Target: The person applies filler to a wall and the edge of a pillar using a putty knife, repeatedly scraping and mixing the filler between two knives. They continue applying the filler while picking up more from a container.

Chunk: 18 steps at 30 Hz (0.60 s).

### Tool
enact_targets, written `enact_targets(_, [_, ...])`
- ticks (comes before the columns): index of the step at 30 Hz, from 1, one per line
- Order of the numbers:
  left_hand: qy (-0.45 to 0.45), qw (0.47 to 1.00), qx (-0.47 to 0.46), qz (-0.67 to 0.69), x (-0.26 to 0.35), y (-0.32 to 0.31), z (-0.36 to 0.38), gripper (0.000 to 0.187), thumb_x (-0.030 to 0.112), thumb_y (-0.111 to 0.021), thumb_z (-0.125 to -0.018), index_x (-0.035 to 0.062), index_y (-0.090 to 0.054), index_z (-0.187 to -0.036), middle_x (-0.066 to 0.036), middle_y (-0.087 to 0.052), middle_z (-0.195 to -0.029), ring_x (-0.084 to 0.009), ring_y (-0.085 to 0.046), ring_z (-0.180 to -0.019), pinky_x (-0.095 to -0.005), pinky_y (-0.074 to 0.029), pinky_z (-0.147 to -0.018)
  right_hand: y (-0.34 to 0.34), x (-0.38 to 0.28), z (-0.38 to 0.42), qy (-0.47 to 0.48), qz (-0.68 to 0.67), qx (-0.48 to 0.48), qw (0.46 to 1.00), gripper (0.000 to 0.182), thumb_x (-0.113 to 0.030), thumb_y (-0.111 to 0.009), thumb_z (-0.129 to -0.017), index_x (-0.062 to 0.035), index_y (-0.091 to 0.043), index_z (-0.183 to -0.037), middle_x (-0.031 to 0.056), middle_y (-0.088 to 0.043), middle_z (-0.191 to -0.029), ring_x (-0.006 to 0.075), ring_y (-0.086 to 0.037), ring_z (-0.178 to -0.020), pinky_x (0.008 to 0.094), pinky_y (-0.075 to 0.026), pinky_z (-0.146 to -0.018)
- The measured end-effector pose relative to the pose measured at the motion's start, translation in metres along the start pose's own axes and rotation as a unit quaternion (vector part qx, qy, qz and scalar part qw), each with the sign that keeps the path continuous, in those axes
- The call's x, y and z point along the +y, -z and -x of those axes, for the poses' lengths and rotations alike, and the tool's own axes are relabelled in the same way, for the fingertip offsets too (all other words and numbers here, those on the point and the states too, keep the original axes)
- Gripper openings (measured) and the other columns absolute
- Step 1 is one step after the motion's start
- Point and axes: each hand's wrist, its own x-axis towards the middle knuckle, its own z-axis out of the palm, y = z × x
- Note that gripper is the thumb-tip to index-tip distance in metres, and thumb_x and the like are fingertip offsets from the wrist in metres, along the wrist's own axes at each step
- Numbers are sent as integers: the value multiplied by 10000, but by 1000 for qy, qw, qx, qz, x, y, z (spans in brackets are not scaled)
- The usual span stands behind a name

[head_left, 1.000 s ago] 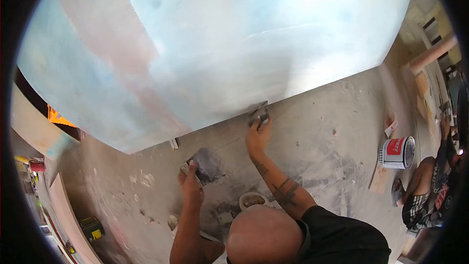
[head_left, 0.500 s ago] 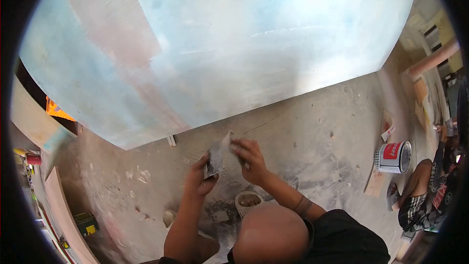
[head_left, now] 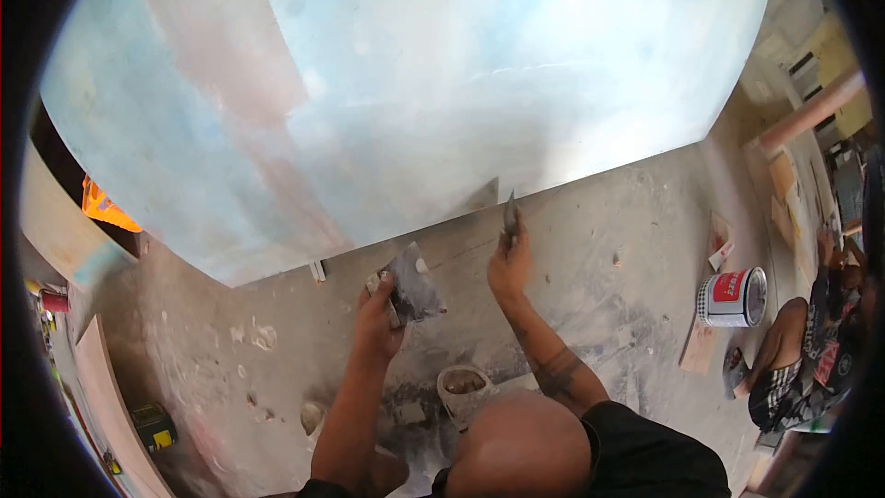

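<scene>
The lower edge of a broad pale-blue panel ran just above the scraper in the right hand, slanting upward to the right; I could not tell whether blade and panel touched. Grey floor stretched between the two hands, leaving a gap, and on rightward from the right hand to a paint tin, well apart. I saw a tub below and between both grips. The right hand gripped its scraper with fingers upward, blade seen nearly edge-on, forearm slanting up and leftward. The left hand, lower, gripped a wide scraper, its smeared face spread toward the right hand.
</scene>
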Motion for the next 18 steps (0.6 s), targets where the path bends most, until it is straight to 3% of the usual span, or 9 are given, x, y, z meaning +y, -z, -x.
enact_targets(2, [8, 1000, 7, 12, -2, 3, 3, 274, 220, -561, -1009, 48, -556, -1223, -94, -675, -1096, -253, -692, -972, -450, -602, -834, -23, 3, -5, -7, -10, -2, 1000, 525, 17, -497, -950, -33, -397, -1463, 235, -482, -1348, 396, -538, -1172, 422, -460, -993])
enact_targets(5, [-2, 1000, 13, 25, -2, 11, 10, 279, 222, -560, -1009, 48, -561, -1228, -98, -672, -1104, -249, -692, -971, -451, -596, -832, -66, -1, 7, 62, 99, 75, 990, 503, 10, -523, -955, -24, -422, -1447, 241, -533, -1277, 395, -523, -1185, 432, -419, -1026])
enact_targets(8, [-14, 999, 18, 27, -2, 23, 7, 289, 235, -562, -1007, 52, -567, -1230, -97, -673, -1102, -249, -691, -969, -454, -591, -828, -77, -5, 25, 55, 70, 17, 996, 529, 27, -501, -938, -33, -411, -1456, 238, -480, -1351, 425, -468, -1237, 449, -375, -1073])
enact_targets(11, [-7, 999, 24, 32, 5, 17, 13, 290, 251, -558, -1005, 58, -576, -1222, -92, -678, -1094, -250, -693, -958, -456, -591, -817, -52, 11, 29, 47, -7, -106, 993, 516, 49, -509, -921, -25, -457, -1429, 236, -484, -1359, 418, -482, -1238, 455, -386, -1063])
enact_targets(14, [32, 998, 24, 52, 9, 13, 10, 280, 267, -543, -1010, 65, -595, -1197, -82, -689, -1074, -244, -701, -922, -443, -595, -795, -25, -15, 29, -17, -54, -123, 991, 440, 24, -530, -940, -4, -498, -1378, 227, -539, -1309, 404, -534, -1200, 420, -421, -1013])
enact_targets(16, [89, 990, 53, 99, 6, 18, 1, 265, 271, -530, -1015, 73, -611, -1172, -72, -699, -1047, -228, -709, -879, -418, -603, -759, -6, -36, 32, 63, -53, -101, 992, 452, 33, -563, -914, -40, -530, -1358, 217, -543, -1306, 396, -553, -1176, 426, -425, -1003])
enact_targets(18, [168, 976, -20, 138, -1, 44, -9, 251, 275, -533, -1014, 81, -625, -1144, -63, -706, -1015, -203, -712, -841, -377, -604, -723, 14, -55, 39, 189, -37, -130, 973, 510, 46, -587, -875, -82, -542, -1366, 206, -530, -1327, 378, -542, -1193, 445, -421, -1013])
